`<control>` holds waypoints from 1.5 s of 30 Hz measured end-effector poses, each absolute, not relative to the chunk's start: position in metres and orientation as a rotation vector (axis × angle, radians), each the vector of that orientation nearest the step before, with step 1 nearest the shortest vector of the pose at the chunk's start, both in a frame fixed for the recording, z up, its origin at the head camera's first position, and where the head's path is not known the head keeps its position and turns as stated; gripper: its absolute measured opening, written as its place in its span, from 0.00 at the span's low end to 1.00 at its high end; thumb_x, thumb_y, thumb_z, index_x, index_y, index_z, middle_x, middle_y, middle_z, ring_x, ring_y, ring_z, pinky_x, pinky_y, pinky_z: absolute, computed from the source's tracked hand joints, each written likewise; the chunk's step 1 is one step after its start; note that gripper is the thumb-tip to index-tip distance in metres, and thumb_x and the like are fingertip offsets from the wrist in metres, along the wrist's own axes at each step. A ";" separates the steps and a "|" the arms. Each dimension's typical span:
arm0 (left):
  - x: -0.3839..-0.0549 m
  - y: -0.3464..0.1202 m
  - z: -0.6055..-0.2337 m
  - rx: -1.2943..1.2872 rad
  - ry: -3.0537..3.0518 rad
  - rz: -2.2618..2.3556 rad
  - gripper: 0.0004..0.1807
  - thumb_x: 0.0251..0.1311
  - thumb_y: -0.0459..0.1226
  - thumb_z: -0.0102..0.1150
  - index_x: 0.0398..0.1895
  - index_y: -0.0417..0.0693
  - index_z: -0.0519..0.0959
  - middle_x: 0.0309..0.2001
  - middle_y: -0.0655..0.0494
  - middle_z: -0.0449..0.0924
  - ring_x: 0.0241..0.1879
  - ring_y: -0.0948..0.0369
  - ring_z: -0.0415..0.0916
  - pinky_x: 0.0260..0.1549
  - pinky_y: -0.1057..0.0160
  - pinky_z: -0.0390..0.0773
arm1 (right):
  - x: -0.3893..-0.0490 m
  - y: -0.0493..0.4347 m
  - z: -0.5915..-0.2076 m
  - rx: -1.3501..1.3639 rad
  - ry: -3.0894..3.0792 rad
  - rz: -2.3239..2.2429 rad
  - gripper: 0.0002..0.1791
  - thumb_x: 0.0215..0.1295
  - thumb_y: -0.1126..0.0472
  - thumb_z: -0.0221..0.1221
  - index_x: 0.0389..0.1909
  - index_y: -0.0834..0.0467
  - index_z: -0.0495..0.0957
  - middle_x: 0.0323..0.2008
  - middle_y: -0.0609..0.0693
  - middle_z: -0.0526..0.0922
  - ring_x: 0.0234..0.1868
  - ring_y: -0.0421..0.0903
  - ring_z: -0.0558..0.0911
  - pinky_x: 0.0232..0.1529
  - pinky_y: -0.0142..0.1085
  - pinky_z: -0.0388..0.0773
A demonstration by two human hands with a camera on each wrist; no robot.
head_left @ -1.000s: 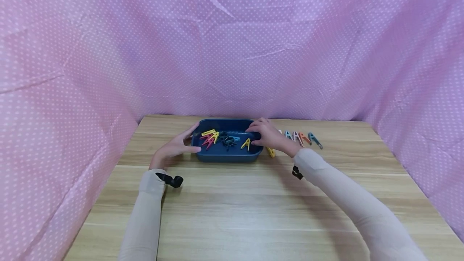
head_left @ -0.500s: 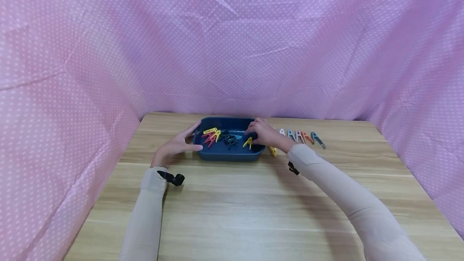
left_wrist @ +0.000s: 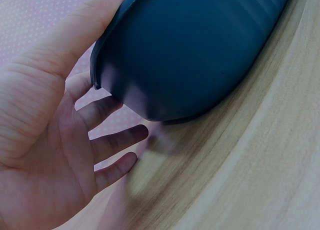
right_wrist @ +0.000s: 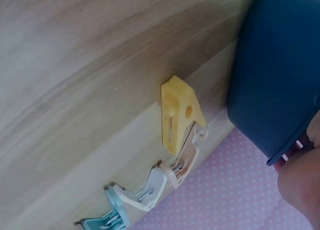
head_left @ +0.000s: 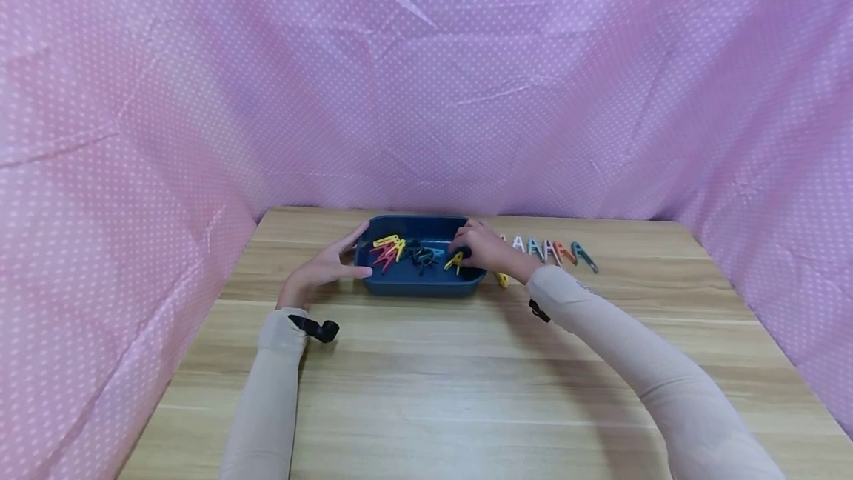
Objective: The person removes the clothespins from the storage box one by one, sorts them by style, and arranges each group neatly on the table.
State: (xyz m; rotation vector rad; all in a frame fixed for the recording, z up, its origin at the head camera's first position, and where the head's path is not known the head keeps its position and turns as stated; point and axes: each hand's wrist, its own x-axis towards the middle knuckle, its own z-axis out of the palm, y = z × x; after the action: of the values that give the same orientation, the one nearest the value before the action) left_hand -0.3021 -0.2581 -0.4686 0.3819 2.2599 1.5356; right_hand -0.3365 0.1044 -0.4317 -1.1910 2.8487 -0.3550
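A dark blue plastic basin (head_left: 420,290) stands near the far edge of the table. My left hand (head_left: 326,267) spans its left end, thumb at the rim and fingers spread along the outside. In the left wrist view the left hand's (left_wrist: 65,125) fingers are nearly straight. My right hand (head_left: 485,249) reaches over the basin's right end, with thumb and fingertips at a yellow clothespin (head_left: 454,263), seemingly pinching its upper end. Further left in the basin lie red clothespins (head_left: 385,256), yellow ones (head_left: 386,241) and dark green ones (head_left: 423,256). The right wrist view hides the right fingertips.
Right of the basin, several clothespins stand in a row: yellow (right_wrist: 179,112), pale pink (right_wrist: 184,160), white (head_left: 517,242), light teal (head_left: 534,247), orange (head_left: 563,252) and dark teal (head_left: 584,256). A pink dotted cloth (head_left: 426,95) hangs behind the wooden table (head_left: 426,384).
My right fingers have come down onto the yellow clothespin in the basin, which has tilted and shifted slightly. The left hand stays at the basin's left end.
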 end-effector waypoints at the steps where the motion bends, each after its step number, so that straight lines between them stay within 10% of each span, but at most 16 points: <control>1: -0.302 -0.258 -0.468 0.385 2.261 1.536 0.51 0.65 0.43 0.68 0.79 0.85 0.46 0.84 0.61 0.38 0.82 0.48 0.38 0.77 0.34 0.41 | -0.337 0.104 -0.432 -1.191 2.851 -0.357 0.14 0.60 0.62 0.72 0.48 0.57 0.88 0.50 0.53 0.87 0.51 0.52 0.76 0.59 0.52 0.70; 45: -0.308 -0.261 -0.473 0.497 2.299 1.488 0.53 0.65 0.45 0.68 0.82 0.78 0.42 0.84 0.60 0.34 0.82 0.44 0.35 0.77 0.33 0.41 | -0.338 0.101 -0.440 -1.229 2.824 -0.203 0.09 0.64 0.61 0.69 0.45 0.56 0.89 0.43 0.49 0.88 0.48 0.50 0.77 0.60 0.50 0.69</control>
State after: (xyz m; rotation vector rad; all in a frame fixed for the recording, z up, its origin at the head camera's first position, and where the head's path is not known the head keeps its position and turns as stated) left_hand -0.3083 -0.2608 -0.4731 0.4968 2.2993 1.4883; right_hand -0.3385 0.1006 -0.4403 -1.2285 2.8238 -0.2026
